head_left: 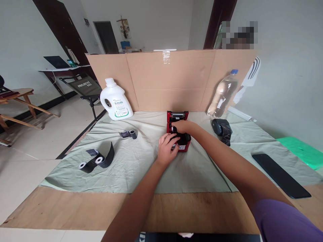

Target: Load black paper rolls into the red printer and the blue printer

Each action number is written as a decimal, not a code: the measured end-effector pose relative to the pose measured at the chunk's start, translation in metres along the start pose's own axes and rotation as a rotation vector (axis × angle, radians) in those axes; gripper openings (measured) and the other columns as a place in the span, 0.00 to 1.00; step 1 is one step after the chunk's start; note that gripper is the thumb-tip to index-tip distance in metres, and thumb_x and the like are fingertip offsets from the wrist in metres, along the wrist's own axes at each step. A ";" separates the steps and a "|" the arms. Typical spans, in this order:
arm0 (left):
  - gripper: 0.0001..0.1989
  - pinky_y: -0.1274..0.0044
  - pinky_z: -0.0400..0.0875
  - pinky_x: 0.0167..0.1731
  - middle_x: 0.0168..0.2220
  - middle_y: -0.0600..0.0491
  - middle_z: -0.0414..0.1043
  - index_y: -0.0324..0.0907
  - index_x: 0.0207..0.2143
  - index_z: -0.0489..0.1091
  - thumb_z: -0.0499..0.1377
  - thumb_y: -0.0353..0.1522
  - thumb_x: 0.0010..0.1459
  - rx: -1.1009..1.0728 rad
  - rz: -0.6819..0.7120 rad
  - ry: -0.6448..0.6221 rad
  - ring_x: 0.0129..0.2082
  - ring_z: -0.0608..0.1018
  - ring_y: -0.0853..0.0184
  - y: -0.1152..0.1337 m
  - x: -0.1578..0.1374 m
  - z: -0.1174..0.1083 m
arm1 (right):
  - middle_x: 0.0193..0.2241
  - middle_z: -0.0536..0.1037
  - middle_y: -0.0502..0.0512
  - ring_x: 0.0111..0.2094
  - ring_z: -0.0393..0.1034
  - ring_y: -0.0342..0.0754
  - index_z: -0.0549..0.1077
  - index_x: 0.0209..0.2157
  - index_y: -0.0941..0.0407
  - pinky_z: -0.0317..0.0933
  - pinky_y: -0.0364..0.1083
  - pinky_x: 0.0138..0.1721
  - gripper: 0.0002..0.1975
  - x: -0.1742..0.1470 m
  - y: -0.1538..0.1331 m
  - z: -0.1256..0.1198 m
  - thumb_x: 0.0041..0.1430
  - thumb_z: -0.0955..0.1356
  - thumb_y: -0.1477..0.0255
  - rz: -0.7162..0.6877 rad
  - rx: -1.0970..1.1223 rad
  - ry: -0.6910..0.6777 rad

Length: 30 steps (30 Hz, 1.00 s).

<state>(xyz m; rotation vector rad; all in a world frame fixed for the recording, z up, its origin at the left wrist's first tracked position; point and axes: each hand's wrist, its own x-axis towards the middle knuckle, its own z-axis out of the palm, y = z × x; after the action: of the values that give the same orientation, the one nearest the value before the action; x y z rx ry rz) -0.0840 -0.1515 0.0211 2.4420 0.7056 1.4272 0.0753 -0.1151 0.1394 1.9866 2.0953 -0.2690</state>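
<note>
A small red and black machine (186,148) that looks like a label printer stands on the cloth with its lid raised at the back. My left hand (166,148) rests against its front left side, fingers stretched over the black part in the opening. My right hand (183,126) reaches into the opening from the right, its fingers closed at a small white and black piece. The hand covers most of what it grips, so I cannot make it out. Both hands touch the machine.
Unrolled black ribbon rolls (98,160) and a smaller roll (132,134) lie left. A white jug (116,101) and a clear bottle (223,95) stand before a cardboard screen (169,80). A dark device (220,127) and phone (281,175) lie right. A person is behind the screen.
</note>
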 end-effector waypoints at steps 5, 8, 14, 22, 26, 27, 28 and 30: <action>0.16 0.61 0.65 0.58 0.55 0.51 0.75 0.48 0.50 0.75 0.58 0.29 0.60 0.003 -0.014 -0.010 0.58 0.68 0.57 0.000 0.001 -0.001 | 0.47 0.80 0.66 0.43 0.77 0.59 0.76 0.50 0.59 0.68 0.50 0.38 0.20 0.001 -0.002 -0.004 0.56 0.66 0.82 0.004 0.016 -0.042; 0.16 0.61 0.65 0.57 0.54 0.51 0.75 0.49 0.51 0.75 0.58 0.29 0.60 0.009 -0.015 -0.009 0.58 0.69 0.57 0.001 0.002 -0.001 | 0.42 0.82 0.63 0.37 0.78 0.54 0.77 0.49 0.58 0.68 0.48 0.37 0.20 0.002 -0.002 -0.006 0.54 0.66 0.83 0.004 0.032 -0.057; 0.15 0.61 0.66 0.57 0.54 0.51 0.75 0.48 0.52 0.75 0.59 0.32 0.63 0.013 -0.004 0.013 0.57 0.69 0.57 0.002 0.002 -0.002 | 0.38 0.82 0.65 0.39 0.77 0.58 0.81 0.37 0.58 0.68 0.51 0.40 0.11 0.010 -0.005 0.002 0.50 0.70 0.79 0.046 0.052 -0.019; 0.12 0.62 0.66 0.55 0.49 0.52 0.79 0.50 0.48 0.77 0.58 0.32 0.65 0.000 0.018 -0.003 0.54 0.72 0.59 0.005 0.006 -0.005 | 0.35 0.81 0.56 0.37 0.74 0.50 0.79 0.36 0.56 0.65 0.45 0.39 0.15 -0.030 0.041 0.019 0.64 0.62 0.63 0.144 0.422 0.430; 0.12 0.63 0.66 0.53 0.47 0.52 0.80 0.50 0.48 0.77 0.57 0.31 0.66 -0.002 0.052 0.008 0.52 0.73 0.60 0.003 0.004 -0.007 | 0.50 0.76 0.62 0.45 0.71 0.50 0.72 0.49 0.57 0.64 0.47 0.47 0.20 -0.016 0.055 0.030 0.65 0.61 0.59 0.334 0.806 0.865; 0.12 0.63 0.66 0.53 0.47 0.53 0.80 0.49 0.48 0.77 0.56 0.31 0.66 0.008 0.059 0.013 0.51 0.74 0.60 0.002 0.003 -0.009 | 0.51 0.75 0.62 0.46 0.71 0.49 0.70 0.50 0.57 0.64 0.47 0.48 0.20 -0.010 0.054 0.032 0.64 0.61 0.59 0.293 0.893 0.877; 0.12 0.63 0.65 0.53 0.47 0.53 0.80 0.49 0.48 0.77 0.55 0.31 0.67 0.021 0.065 0.016 0.50 0.74 0.60 0.001 0.002 -0.010 | 0.49 0.76 0.61 0.46 0.71 0.49 0.70 0.49 0.57 0.64 0.47 0.48 0.20 -0.005 0.053 0.034 0.64 0.61 0.59 0.243 0.966 0.874; 0.13 0.64 0.65 0.52 0.47 0.53 0.80 0.48 0.47 0.77 0.54 0.31 0.67 0.046 0.084 0.022 0.49 0.74 0.60 0.000 0.000 -0.013 | 0.42 0.77 0.58 0.43 0.70 0.49 0.70 0.43 0.57 0.64 0.47 0.47 0.18 0.000 0.048 0.039 0.63 0.61 0.58 0.170 1.068 0.882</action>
<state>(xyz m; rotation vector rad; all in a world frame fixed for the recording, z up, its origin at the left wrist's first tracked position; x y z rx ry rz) -0.0950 -0.1517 0.0277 2.5224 0.6550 1.4857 0.1246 -0.1237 0.1034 3.3685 2.4985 -0.6878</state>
